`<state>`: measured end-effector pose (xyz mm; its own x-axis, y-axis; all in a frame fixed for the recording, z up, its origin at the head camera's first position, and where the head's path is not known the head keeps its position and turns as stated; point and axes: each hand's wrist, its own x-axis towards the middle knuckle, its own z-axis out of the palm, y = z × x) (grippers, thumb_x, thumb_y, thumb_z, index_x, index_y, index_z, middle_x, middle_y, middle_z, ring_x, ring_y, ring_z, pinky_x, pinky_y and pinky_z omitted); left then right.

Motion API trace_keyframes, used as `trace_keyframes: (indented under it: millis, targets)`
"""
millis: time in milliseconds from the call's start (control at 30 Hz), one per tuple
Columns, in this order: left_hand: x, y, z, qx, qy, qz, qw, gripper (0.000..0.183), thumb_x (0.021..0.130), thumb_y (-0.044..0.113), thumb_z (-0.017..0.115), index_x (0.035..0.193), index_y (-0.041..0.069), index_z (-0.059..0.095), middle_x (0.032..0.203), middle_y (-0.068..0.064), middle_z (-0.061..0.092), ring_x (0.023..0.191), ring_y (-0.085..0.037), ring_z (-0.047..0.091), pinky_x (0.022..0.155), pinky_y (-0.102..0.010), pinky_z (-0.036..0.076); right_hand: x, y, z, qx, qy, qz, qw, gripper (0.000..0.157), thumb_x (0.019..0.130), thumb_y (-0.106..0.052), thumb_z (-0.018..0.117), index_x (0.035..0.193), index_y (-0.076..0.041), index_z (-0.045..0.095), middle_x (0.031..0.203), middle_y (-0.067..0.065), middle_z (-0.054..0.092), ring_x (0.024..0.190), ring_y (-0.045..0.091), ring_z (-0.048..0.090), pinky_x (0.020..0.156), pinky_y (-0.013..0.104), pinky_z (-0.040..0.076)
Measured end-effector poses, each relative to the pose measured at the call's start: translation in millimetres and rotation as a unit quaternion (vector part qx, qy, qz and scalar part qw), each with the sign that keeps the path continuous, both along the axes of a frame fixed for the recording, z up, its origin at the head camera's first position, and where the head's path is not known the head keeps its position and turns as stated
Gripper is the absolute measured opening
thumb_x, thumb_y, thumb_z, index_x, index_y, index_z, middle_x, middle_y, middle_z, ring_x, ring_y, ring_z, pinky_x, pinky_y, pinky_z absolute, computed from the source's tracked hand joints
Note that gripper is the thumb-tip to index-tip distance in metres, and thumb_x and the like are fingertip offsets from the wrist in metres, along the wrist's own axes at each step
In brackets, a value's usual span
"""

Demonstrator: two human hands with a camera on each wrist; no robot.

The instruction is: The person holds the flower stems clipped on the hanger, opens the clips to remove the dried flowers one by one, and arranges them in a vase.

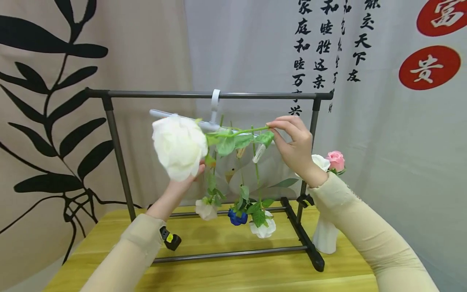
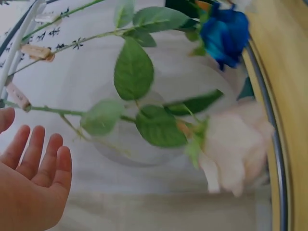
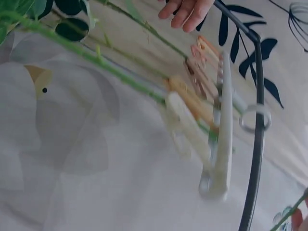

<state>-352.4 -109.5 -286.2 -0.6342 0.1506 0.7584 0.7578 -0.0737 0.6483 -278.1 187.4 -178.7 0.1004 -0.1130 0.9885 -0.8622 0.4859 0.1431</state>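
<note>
My right hand (image 1: 297,144) pinches the green stem (image 1: 251,130) of a large white rose (image 1: 178,146) near its end, the stem lying almost level. Behind that bloom, my left hand (image 1: 176,192) is partly hidden; in the left wrist view its fingers (image 2: 47,166) are spread loosely and hold nothing. A white hanger (image 1: 160,114) hangs from the rack. Upside down below it, clipped by their stems, are a pale pink rose (image 2: 236,144), a blue rose (image 2: 224,36) and a smaller white rose (image 1: 263,227). A white clip (image 3: 185,120) and a tan clip (image 3: 192,101) show on the hanger.
The dark metal rack (image 1: 164,94) stands on a wooden table (image 1: 204,278), its black foot (image 1: 310,251) at the right. Beside it a white vase (image 1: 326,235) holds a pink rose (image 1: 335,160) and a white one. A printed curtain (image 1: 248,44) hangs behind.
</note>
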Motion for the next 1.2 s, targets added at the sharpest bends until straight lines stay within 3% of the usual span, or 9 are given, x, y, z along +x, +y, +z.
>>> trace_keyframes:
  millis: [33, 67, 100, 233, 500, 733, 933, 1200]
  targets:
    - [6.6, 4, 5.0, -0.036, -0.077, 0.022, 0.9961, 0.064, 0.091, 0.028, 0.068, 0.142, -0.001, 0.041, 0.141, -0.017, 0.048, 0.128, -0.025, 0.043, 0.104, -0.040, 0.035, 0.5, 4, 1.0, -0.011, -0.007, -0.007, 1.000, 0.020, 0.076, 0.015, 0.072, 0.089, -0.001, 0.073, 0.089, 0.013, 0.067, 0.087, 0.028, 0.060, 0.086, 0.029, 0.046]
    - [15.3, 8, 8.9, -0.031, -0.149, 0.026, 0.9880, 0.057, 0.093, 0.024, 0.067, 0.140, 0.000, 0.044, 0.137, -0.018, 0.051, 0.125, -0.025, 0.047, 0.100, -0.041, 0.039, 1.2, 9, 1.8, -0.021, -0.015, -0.013, 1.000, 0.021, 0.077, 0.016, 0.072, 0.089, 0.000, 0.073, 0.090, 0.014, 0.068, 0.088, 0.027, 0.061, 0.086, 0.029, 0.046]
    - [17.1, 9, 7.8, -0.057, -0.204, 0.034, 0.9768, 0.049, 0.097, 0.023, 0.061, 0.139, 0.003, 0.047, 0.135, -0.015, 0.053, 0.120, -0.024, 0.051, 0.096, -0.041, 0.043, 1.7, 13, 2.2, -0.031, -0.024, -0.017, 0.999, 0.020, 0.077, 0.016, 0.071, 0.089, 0.000, 0.073, 0.090, 0.014, 0.068, 0.088, 0.025, 0.061, 0.086, 0.027, 0.047]
    - [9.0, 16, 13.4, -0.073, -0.192, 0.031, 0.9782, 0.050, 0.099, 0.025, 0.059, 0.142, 0.004, 0.046, 0.140, -0.017, 0.050, 0.124, -0.028, 0.049, 0.100, -0.045, 0.041, 5.1, 32, 1.6, -0.068, -0.062, -0.023, 0.996, 0.016, 0.078, 0.015, 0.073, 0.088, 0.003, 0.073, 0.089, 0.015, 0.068, 0.087, 0.014, 0.060, 0.080, 0.023, 0.049]
    - [-2.4, 28, 16.9, -0.068, -0.192, 0.046, 0.9780, 0.048, 0.098, 0.018, 0.060, 0.142, 0.004, 0.046, 0.138, -0.018, 0.051, 0.119, -0.029, 0.052, 0.084, -0.027, 0.044, 15.9, 70, -3.5, -0.129, -0.155, -0.071, 0.977, 0.006, 0.085, 0.004, 0.071, 0.090, 0.007, 0.071, 0.092, 0.016, 0.067, 0.085, 0.006, 0.058, 0.076, 0.018, 0.048]
    - [-5.8, 36, 17.5, -0.051, -0.196, 0.026, 0.9790, 0.048, 0.098, 0.015, 0.059, 0.142, 0.001, 0.045, 0.138, -0.019, 0.051, 0.119, -0.029, 0.052, 0.088, -0.035, 0.045, 26.2, 102, -14.3, -0.174, -0.264, -0.117, 0.942, 0.016, 0.091, -0.008, 0.068, 0.102, 0.003, 0.071, 0.091, -0.002, 0.067, 0.083, 0.006, 0.056, 0.062, 0.018, 0.042]
    - [-3.7, 40, 20.9, -0.044, -0.200, 0.023, 0.9786, 0.048, 0.098, 0.018, 0.060, 0.142, 0.004, 0.047, 0.135, -0.020, 0.054, 0.101, -0.011, 0.059, 0.082, -0.028, 0.047, 34.3, 125, -26.5, -0.221, -0.334, -0.139, 0.906, 0.023, 0.093, -0.019, 0.067, 0.106, -0.001, 0.071, 0.085, -0.016, 0.063, 0.080, 0.007, 0.055, 0.066, 0.019, 0.042]
    - [-3.4, 46, 25.2, -0.031, -0.200, 0.018, 0.9792, 0.046, 0.097, 0.019, 0.061, 0.139, 0.003, 0.050, 0.124, -0.020, 0.061, 0.088, -0.006, 0.061, 0.076, -0.023, 0.045, 39.3, 150, -48.4, -0.268, -0.379, -0.126, 0.877, 0.023, 0.094, -0.014, 0.065, 0.110, 0.001, 0.068, 0.086, -0.012, 0.062, 0.078, 0.006, 0.058, 0.066, 0.015, 0.050]
